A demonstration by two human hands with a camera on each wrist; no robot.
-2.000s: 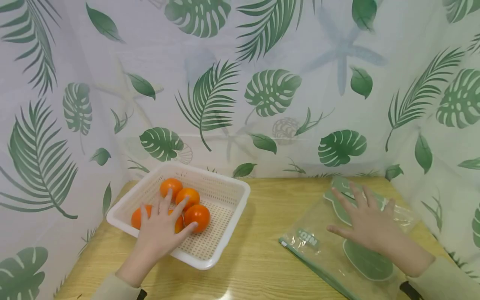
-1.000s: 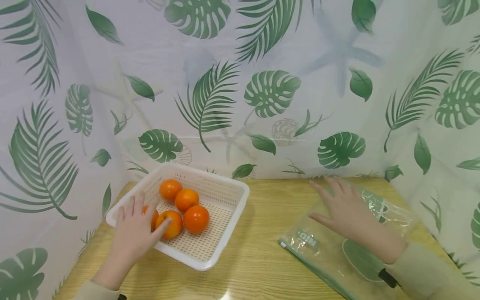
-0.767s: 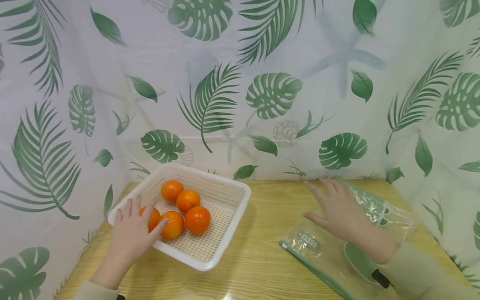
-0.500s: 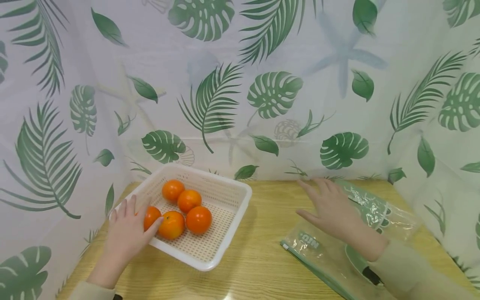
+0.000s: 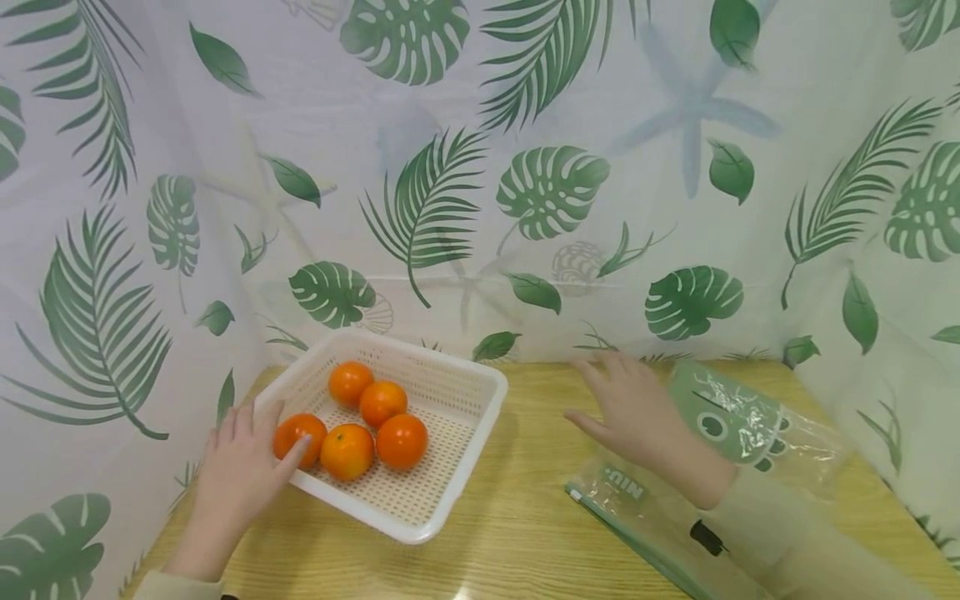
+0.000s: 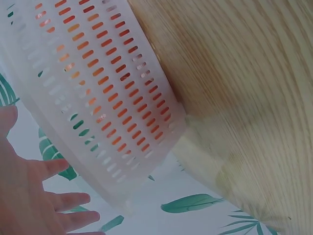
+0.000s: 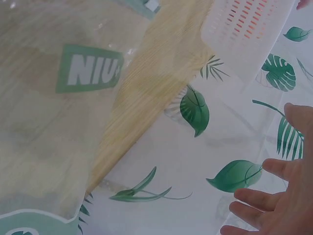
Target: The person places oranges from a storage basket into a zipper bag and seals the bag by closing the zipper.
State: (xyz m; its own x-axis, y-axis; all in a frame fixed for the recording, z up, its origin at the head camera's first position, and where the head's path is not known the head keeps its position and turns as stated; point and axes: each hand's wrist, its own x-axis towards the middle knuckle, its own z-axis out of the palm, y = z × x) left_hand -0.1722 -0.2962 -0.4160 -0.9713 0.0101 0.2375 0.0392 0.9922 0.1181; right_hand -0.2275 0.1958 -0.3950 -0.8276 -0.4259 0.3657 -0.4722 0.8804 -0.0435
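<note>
A white perforated plastic basket point(image 5: 467, 467) stands at the left of the table with several oranges point(image 5: 347, 452) inside. My left hand point(image 5: 238, 467) is spread at the basket's near left corner, thumb close to one orange; in the left wrist view its fingers are apart from the basket point(image 6: 98, 98) wall. To the right lies a clear zip bag point(image 5: 637, 529) with a green cartoon print and the letters NIU, flat on the table. My right hand point(image 5: 637, 417) hovers over the bag's left edge, fingers spread and holding nothing; the forearm hides part of the bag.
The wooden table point(image 5: 517, 517) runs back to a white curtain point(image 5: 465, 208) printed with green leaves, which also stands along both sides. A white slider point(image 5: 576, 493) sits at the bag's left corner.
Both hands have moved left. The left hand went from over the oranges to the basket's corner; the right went from above the bag's middle to its left edge. Basket and bag stayed put.
</note>
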